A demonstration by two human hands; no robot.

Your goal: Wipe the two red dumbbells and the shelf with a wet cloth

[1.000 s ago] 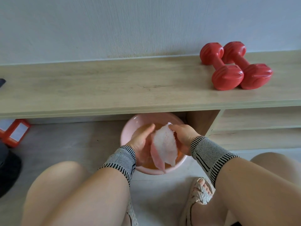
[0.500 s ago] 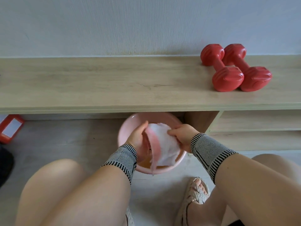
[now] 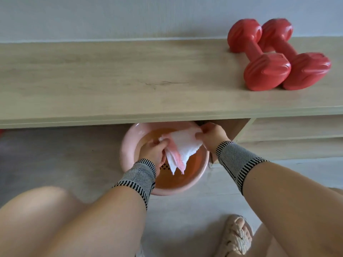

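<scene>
Pink and white, the cloth (image 3: 182,145) hangs stretched between my two hands over the pink basin (image 3: 128,145) of water on the floor. My left hand (image 3: 154,153) has its fingers curled round one bunched corner, my right hand (image 3: 211,133) pinches the far corner, and the loose end dangles down toward the water. Up beyond both hands runs the wooden shelf (image 3: 111,76), its front edge overhanging the back of the basin. The two red dumbbells (image 3: 278,56) lie side by side on it, up past my right hand and touching each other, nowhere near the cloth yet. I'd call this the wringing stage, with no wiping begun. Now the risks as I read them: lift this cloth too wet and it drips across the floor by my sandalled foot (image 3: 235,236) and pools on the wood. Bring my hands straight up and my knuckles may catch that overhang. And those rounded dumbbells might roll toward the edge if I shove them while wiping.
</scene>
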